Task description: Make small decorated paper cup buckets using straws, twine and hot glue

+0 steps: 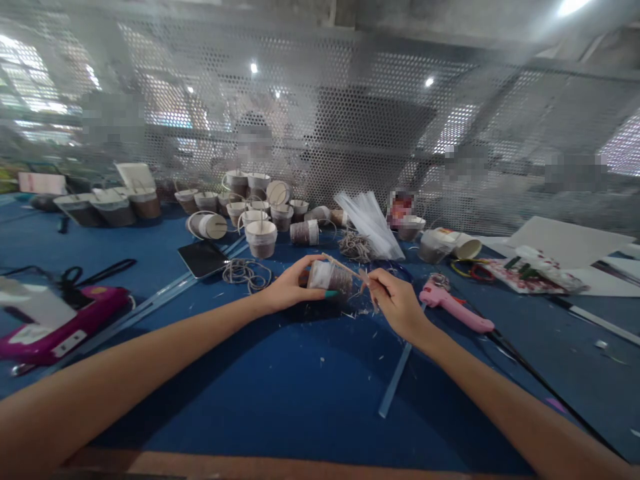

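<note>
Blue worktable (310, 393), mesh screen behind. Left hand (287, 290) wrapped around small cup (330, 278), held just above the surface; right hand (395, 303) pinching thin stick (345, 268) laid across cup's top. Risks: stick slipping from pinch, cup crushed by tight grip. Pink glue gun (455, 310) just right, finished cups (255, 213) beyond.

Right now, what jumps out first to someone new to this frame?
At centre, the left hand grips a small paper cup on its side while the right hand pinches a thin stick against it. Behind them, a cluster of similar cups crowds the far side of the blue table. A pink glue gun lies just right of the hands.
</note>
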{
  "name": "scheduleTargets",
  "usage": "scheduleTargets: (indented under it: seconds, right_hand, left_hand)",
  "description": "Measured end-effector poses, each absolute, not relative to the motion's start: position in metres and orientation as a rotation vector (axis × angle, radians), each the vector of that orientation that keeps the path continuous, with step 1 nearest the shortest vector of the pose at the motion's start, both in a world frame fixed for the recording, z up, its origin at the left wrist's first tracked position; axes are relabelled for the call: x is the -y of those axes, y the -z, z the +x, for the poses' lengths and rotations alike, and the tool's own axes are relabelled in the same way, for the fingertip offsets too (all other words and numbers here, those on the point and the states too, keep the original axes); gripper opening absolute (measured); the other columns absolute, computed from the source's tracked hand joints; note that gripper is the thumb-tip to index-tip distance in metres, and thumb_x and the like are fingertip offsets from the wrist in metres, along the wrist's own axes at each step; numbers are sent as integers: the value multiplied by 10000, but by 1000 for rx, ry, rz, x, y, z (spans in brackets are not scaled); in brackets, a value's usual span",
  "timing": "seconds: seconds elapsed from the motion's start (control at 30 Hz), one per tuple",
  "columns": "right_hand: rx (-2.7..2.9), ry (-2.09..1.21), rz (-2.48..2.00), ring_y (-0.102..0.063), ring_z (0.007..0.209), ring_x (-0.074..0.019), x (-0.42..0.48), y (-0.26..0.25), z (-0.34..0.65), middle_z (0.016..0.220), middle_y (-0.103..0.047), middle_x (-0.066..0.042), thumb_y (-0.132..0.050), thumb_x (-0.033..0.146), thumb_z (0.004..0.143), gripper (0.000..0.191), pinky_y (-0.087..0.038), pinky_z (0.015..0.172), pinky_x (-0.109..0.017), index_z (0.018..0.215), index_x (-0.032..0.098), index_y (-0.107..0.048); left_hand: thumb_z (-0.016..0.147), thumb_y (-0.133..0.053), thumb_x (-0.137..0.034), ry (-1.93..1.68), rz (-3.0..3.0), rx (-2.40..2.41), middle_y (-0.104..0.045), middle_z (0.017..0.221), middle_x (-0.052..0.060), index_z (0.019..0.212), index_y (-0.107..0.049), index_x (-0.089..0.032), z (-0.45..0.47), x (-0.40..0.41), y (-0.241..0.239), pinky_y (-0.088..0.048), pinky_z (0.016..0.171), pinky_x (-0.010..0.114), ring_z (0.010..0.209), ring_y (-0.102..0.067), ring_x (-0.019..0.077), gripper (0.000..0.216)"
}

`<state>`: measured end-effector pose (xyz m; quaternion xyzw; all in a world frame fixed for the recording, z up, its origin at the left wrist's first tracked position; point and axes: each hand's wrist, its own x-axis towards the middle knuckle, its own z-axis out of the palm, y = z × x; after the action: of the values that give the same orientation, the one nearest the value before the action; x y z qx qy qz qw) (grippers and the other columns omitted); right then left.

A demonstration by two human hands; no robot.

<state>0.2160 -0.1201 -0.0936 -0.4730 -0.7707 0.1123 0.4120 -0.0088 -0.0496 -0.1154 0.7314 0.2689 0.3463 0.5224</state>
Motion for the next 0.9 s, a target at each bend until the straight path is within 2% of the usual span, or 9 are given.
scheduleTargets:
  seconds: [0.13,0.27,0.37,0.53,0.7,0.9]
  right_hand:
    - [1994,-272,-1172,-489,488,-101,119,94,217,567,-509,24,-380,330,922,243,-381,528,-230,739,203,-476]
    - [2023,-266,-1178,-467,469,-101,119,95,218,541,-469,40,-362,329,928,222,-373,523,-231,766,210,-457]
    - [2048,-210,-1171,-455,494,-108,119,95,218,546,-445,39,-360,320,926,206,-365,534,-235,791,208,-467]
    - [2094,-177,-1179,-482,564,-123,117,97,218,612,-493,12,-367,313,929,203,-362,566,-240,832,200,-506]
    - [2090,-148,-1162,-488,594,-125,114,100,219,659,-514,-1,-395,333,922,232,-359,585,-243,791,193,-525]
    - [2102,-150,-1178,-471,577,-117,113,102,220,638,-494,9,-417,356,915,242,-357,583,-237,794,189,-544]
  left_hand:
    - [656,-732,-308,-824,1731,-673,-606,975,53,1231,-411,-214,-9,50,113,-479,819,411,914,-594,216,665]
    - [646,-739,-321,-830,1663,-666,-610,957,47,1201,-423,-219,-7,51,113,-493,790,400,916,-597,222,647]
    - [636,-738,-296,-837,1606,-670,-614,977,55,1170,-434,-197,-5,51,113,-487,796,399,957,-586,236,622]
    - [640,-725,-263,-848,1568,-646,-603,1043,62,1141,-452,-187,-5,51,114,-466,850,402,1014,-566,236,575]
    - [661,-721,-281,-837,1598,-633,-595,1075,68,1161,-443,-192,-6,50,116,-457,865,403,1012,-569,231,578]
    - [660,-717,-269,-838,1594,-639,-594,1016,57,1139,-445,-179,-5,52,114,-462,828,372,963,-567,210,558]
